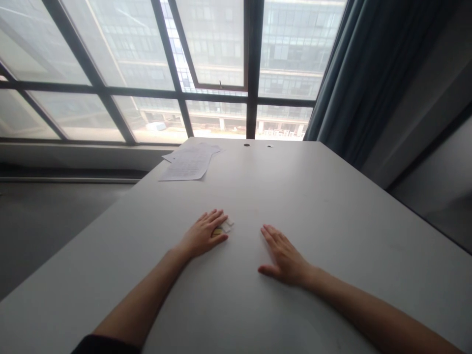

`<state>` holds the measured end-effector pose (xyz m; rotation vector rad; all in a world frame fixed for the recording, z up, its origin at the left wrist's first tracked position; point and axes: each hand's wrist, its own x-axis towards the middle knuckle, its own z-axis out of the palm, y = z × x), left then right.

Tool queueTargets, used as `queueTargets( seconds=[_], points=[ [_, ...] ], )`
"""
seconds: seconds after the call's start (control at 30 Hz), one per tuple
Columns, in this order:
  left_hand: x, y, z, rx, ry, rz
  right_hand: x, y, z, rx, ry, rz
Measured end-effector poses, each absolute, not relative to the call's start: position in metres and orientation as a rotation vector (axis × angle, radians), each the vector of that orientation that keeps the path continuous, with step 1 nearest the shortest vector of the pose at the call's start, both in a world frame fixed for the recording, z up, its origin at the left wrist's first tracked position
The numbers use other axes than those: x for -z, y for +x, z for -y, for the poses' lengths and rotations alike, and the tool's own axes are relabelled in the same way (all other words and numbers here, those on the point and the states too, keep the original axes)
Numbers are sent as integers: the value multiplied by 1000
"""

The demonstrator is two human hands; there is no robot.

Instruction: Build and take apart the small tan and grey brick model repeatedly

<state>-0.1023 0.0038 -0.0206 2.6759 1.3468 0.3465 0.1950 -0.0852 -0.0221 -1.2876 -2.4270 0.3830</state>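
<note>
My left hand (204, 232) lies palm down on the white table (295, 196), its fingers stretched out. Partly under it are small flat pieces (227, 225), white with a bit of yellow showing between thumb and forefinger; their kind cannot be made out. To the right, my right hand (285, 258) rests flat on the tabletop with the thumb apart from the fingers. No object shows at or under the right hand. A gap of bare table separates the two hands.
Several printed paper sheets (188, 162) overlap near the table's far left edge. Two small round fittings, one dark (247, 145) and one lighter (270, 146), sit at the far edge. Beyond stand large framed windows (217, 93); a dark blue curtain (342, 73) hangs at right.
</note>
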Motion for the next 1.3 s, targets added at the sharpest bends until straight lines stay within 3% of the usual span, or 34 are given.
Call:
queueTargets(
  seconds=[0.2, 0.33, 0.57, 1.0, 1.3],
  points=[
    [15, -19, 9, -545, 2589, -1030, 28, 168, 52, -317, -1377, 2427],
    [15, -38, 13, -646, 2505, -1124, 29, 174, 45, -321, -1401, 2422],
    [26, -67, 20, -402, 2731, -1092, 22, 184, 12, -380, -1149, 2560],
    [19, -59, 22, -769, 2739, -1319, 25, 164, 23, -280, -1294, 2490],
    [14, -66, 27, -803, 2734, -1414, 17, 165, 14, -343, -1195, 2354]
  ],
)
